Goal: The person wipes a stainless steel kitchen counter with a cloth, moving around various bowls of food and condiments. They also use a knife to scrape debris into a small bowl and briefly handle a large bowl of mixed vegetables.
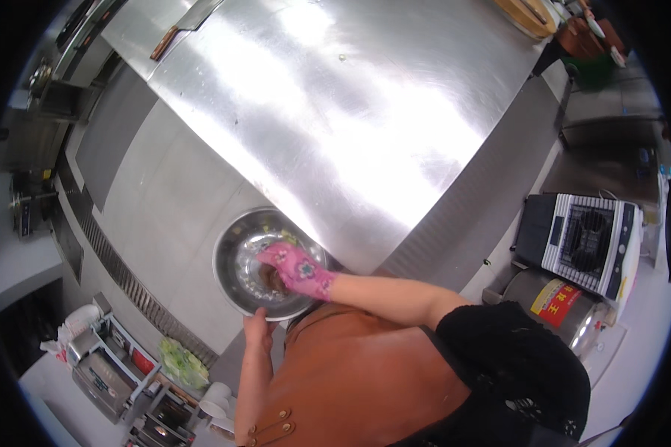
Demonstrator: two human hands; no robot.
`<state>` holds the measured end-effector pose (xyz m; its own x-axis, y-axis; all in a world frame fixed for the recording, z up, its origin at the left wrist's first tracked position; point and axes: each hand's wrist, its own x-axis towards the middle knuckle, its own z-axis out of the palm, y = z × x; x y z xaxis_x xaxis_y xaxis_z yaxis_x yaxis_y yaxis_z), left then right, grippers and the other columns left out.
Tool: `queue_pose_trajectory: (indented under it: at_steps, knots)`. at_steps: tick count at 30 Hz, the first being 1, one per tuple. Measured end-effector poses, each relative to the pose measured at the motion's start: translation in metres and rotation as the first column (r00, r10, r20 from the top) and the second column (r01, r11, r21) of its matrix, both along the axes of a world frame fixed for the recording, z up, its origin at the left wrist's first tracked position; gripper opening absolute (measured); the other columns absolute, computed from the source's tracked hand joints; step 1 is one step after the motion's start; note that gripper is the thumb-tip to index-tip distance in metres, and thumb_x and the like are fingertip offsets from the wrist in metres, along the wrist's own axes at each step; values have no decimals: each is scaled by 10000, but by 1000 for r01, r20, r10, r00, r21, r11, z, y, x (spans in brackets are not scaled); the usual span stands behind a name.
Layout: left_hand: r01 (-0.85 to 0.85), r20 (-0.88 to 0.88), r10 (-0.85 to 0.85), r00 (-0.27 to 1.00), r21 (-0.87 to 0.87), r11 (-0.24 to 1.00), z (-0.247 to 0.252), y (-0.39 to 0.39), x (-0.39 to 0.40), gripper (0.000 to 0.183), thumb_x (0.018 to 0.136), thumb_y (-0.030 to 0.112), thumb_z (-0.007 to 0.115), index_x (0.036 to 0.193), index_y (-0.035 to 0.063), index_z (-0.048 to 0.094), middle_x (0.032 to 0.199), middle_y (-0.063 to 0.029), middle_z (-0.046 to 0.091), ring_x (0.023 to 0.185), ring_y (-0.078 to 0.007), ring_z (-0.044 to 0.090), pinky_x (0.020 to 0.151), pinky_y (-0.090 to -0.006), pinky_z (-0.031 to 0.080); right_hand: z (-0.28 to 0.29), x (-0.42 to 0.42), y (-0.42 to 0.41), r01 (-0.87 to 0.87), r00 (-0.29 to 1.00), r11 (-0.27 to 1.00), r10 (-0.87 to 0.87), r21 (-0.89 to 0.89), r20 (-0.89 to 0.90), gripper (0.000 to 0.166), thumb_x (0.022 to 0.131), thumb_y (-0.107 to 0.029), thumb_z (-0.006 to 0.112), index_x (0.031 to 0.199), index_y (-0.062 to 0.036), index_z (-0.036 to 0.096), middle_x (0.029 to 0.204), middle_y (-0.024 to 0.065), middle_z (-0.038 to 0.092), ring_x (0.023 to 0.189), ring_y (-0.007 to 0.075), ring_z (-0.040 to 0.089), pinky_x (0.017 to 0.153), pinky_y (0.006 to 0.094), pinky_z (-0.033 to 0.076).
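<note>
A round stainless-steel bowl (230, 285) is held in front of my body, beside the corner of the metal table. My bare left hand (259, 324) grips its near rim. Inside the bowl is my right hand (296, 268), in a pink glove with a flower pattern. Its fingers curl down towards the bowl's bottom, so what they hold is hidden. A brown patch shows below the fingers; I cannot tell whether it is a thing or a reflection. Bits of green leaf (288, 237) and small pale scraps cling to the bowl's inner wall.
The stainless-steel table (335, 112) fills the upper middle. A cleaver (193, 19) with a wooden handle lies at its far left, a round wooden board (523, 17) at its far right. A fan unit (584, 240) stands right; bagged lettuce (182, 363) lies lower left. A floor drain grate (128, 290) runs left.
</note>
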<state>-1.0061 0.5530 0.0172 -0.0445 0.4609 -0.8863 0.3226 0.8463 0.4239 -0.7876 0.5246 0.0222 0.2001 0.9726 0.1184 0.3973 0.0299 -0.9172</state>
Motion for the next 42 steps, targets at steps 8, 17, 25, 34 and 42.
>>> queue_pose_trajectory:
  at_steps: [8,17,25,34,42]
  knots:
    - [40,0,-40,999,-5,999,7,46,8,488,834,48,480,1302,50,343,1202,-142,500,954,-247,600,655,-350,576,11,248,-24,772,622,619,-783,145,29,282,955,-128,418,1202,-37,519,1044,135,610,780,180,628,714,283,525]
    - [122,83,-129,988,84,989,-11,132,1,432,779,21,462,1209,26,418,1094,-133,543,929,-277,603,744,-407,559,-43,206,71,701,426,664,-684,262,592,333,834,-40,416,1136,-52,556,1030,150,611,911,297,599,810,378,500]
    - [280,117,-277,954,-8,960,-6,196,-6,516,802,14,473,1307,19,365,1221,-170,478,1038,-307,563,777,-427,564,22,-6,114,377,871,925,-369,-40,-325,206,795,-19,559,981,-83,620,910,77,593,809,201,590,703,268,503]
    - [380,206,-362,909,-54,923,-32,252,-23,580,785,-25,433,1346,33,296,1247,-163,445,1061,-305,539,806,-446,547,6,17,-75,957,179,267,-854,115,488,363,836,-53,478,1194,-23,529,1146,203,543,1075,345,525,932,402,430]
    - [383,203,-367,908,-48,922,-28,284,-22,611,780,-28,437,1361,63,273,1281,-159,406,1079,-306,522,785,-452,555,-12,98,8,952,59,258,-677,162,733,431,813,-72,508,1233,16,466,1273,268,424,1159,420,431,993,432,374]
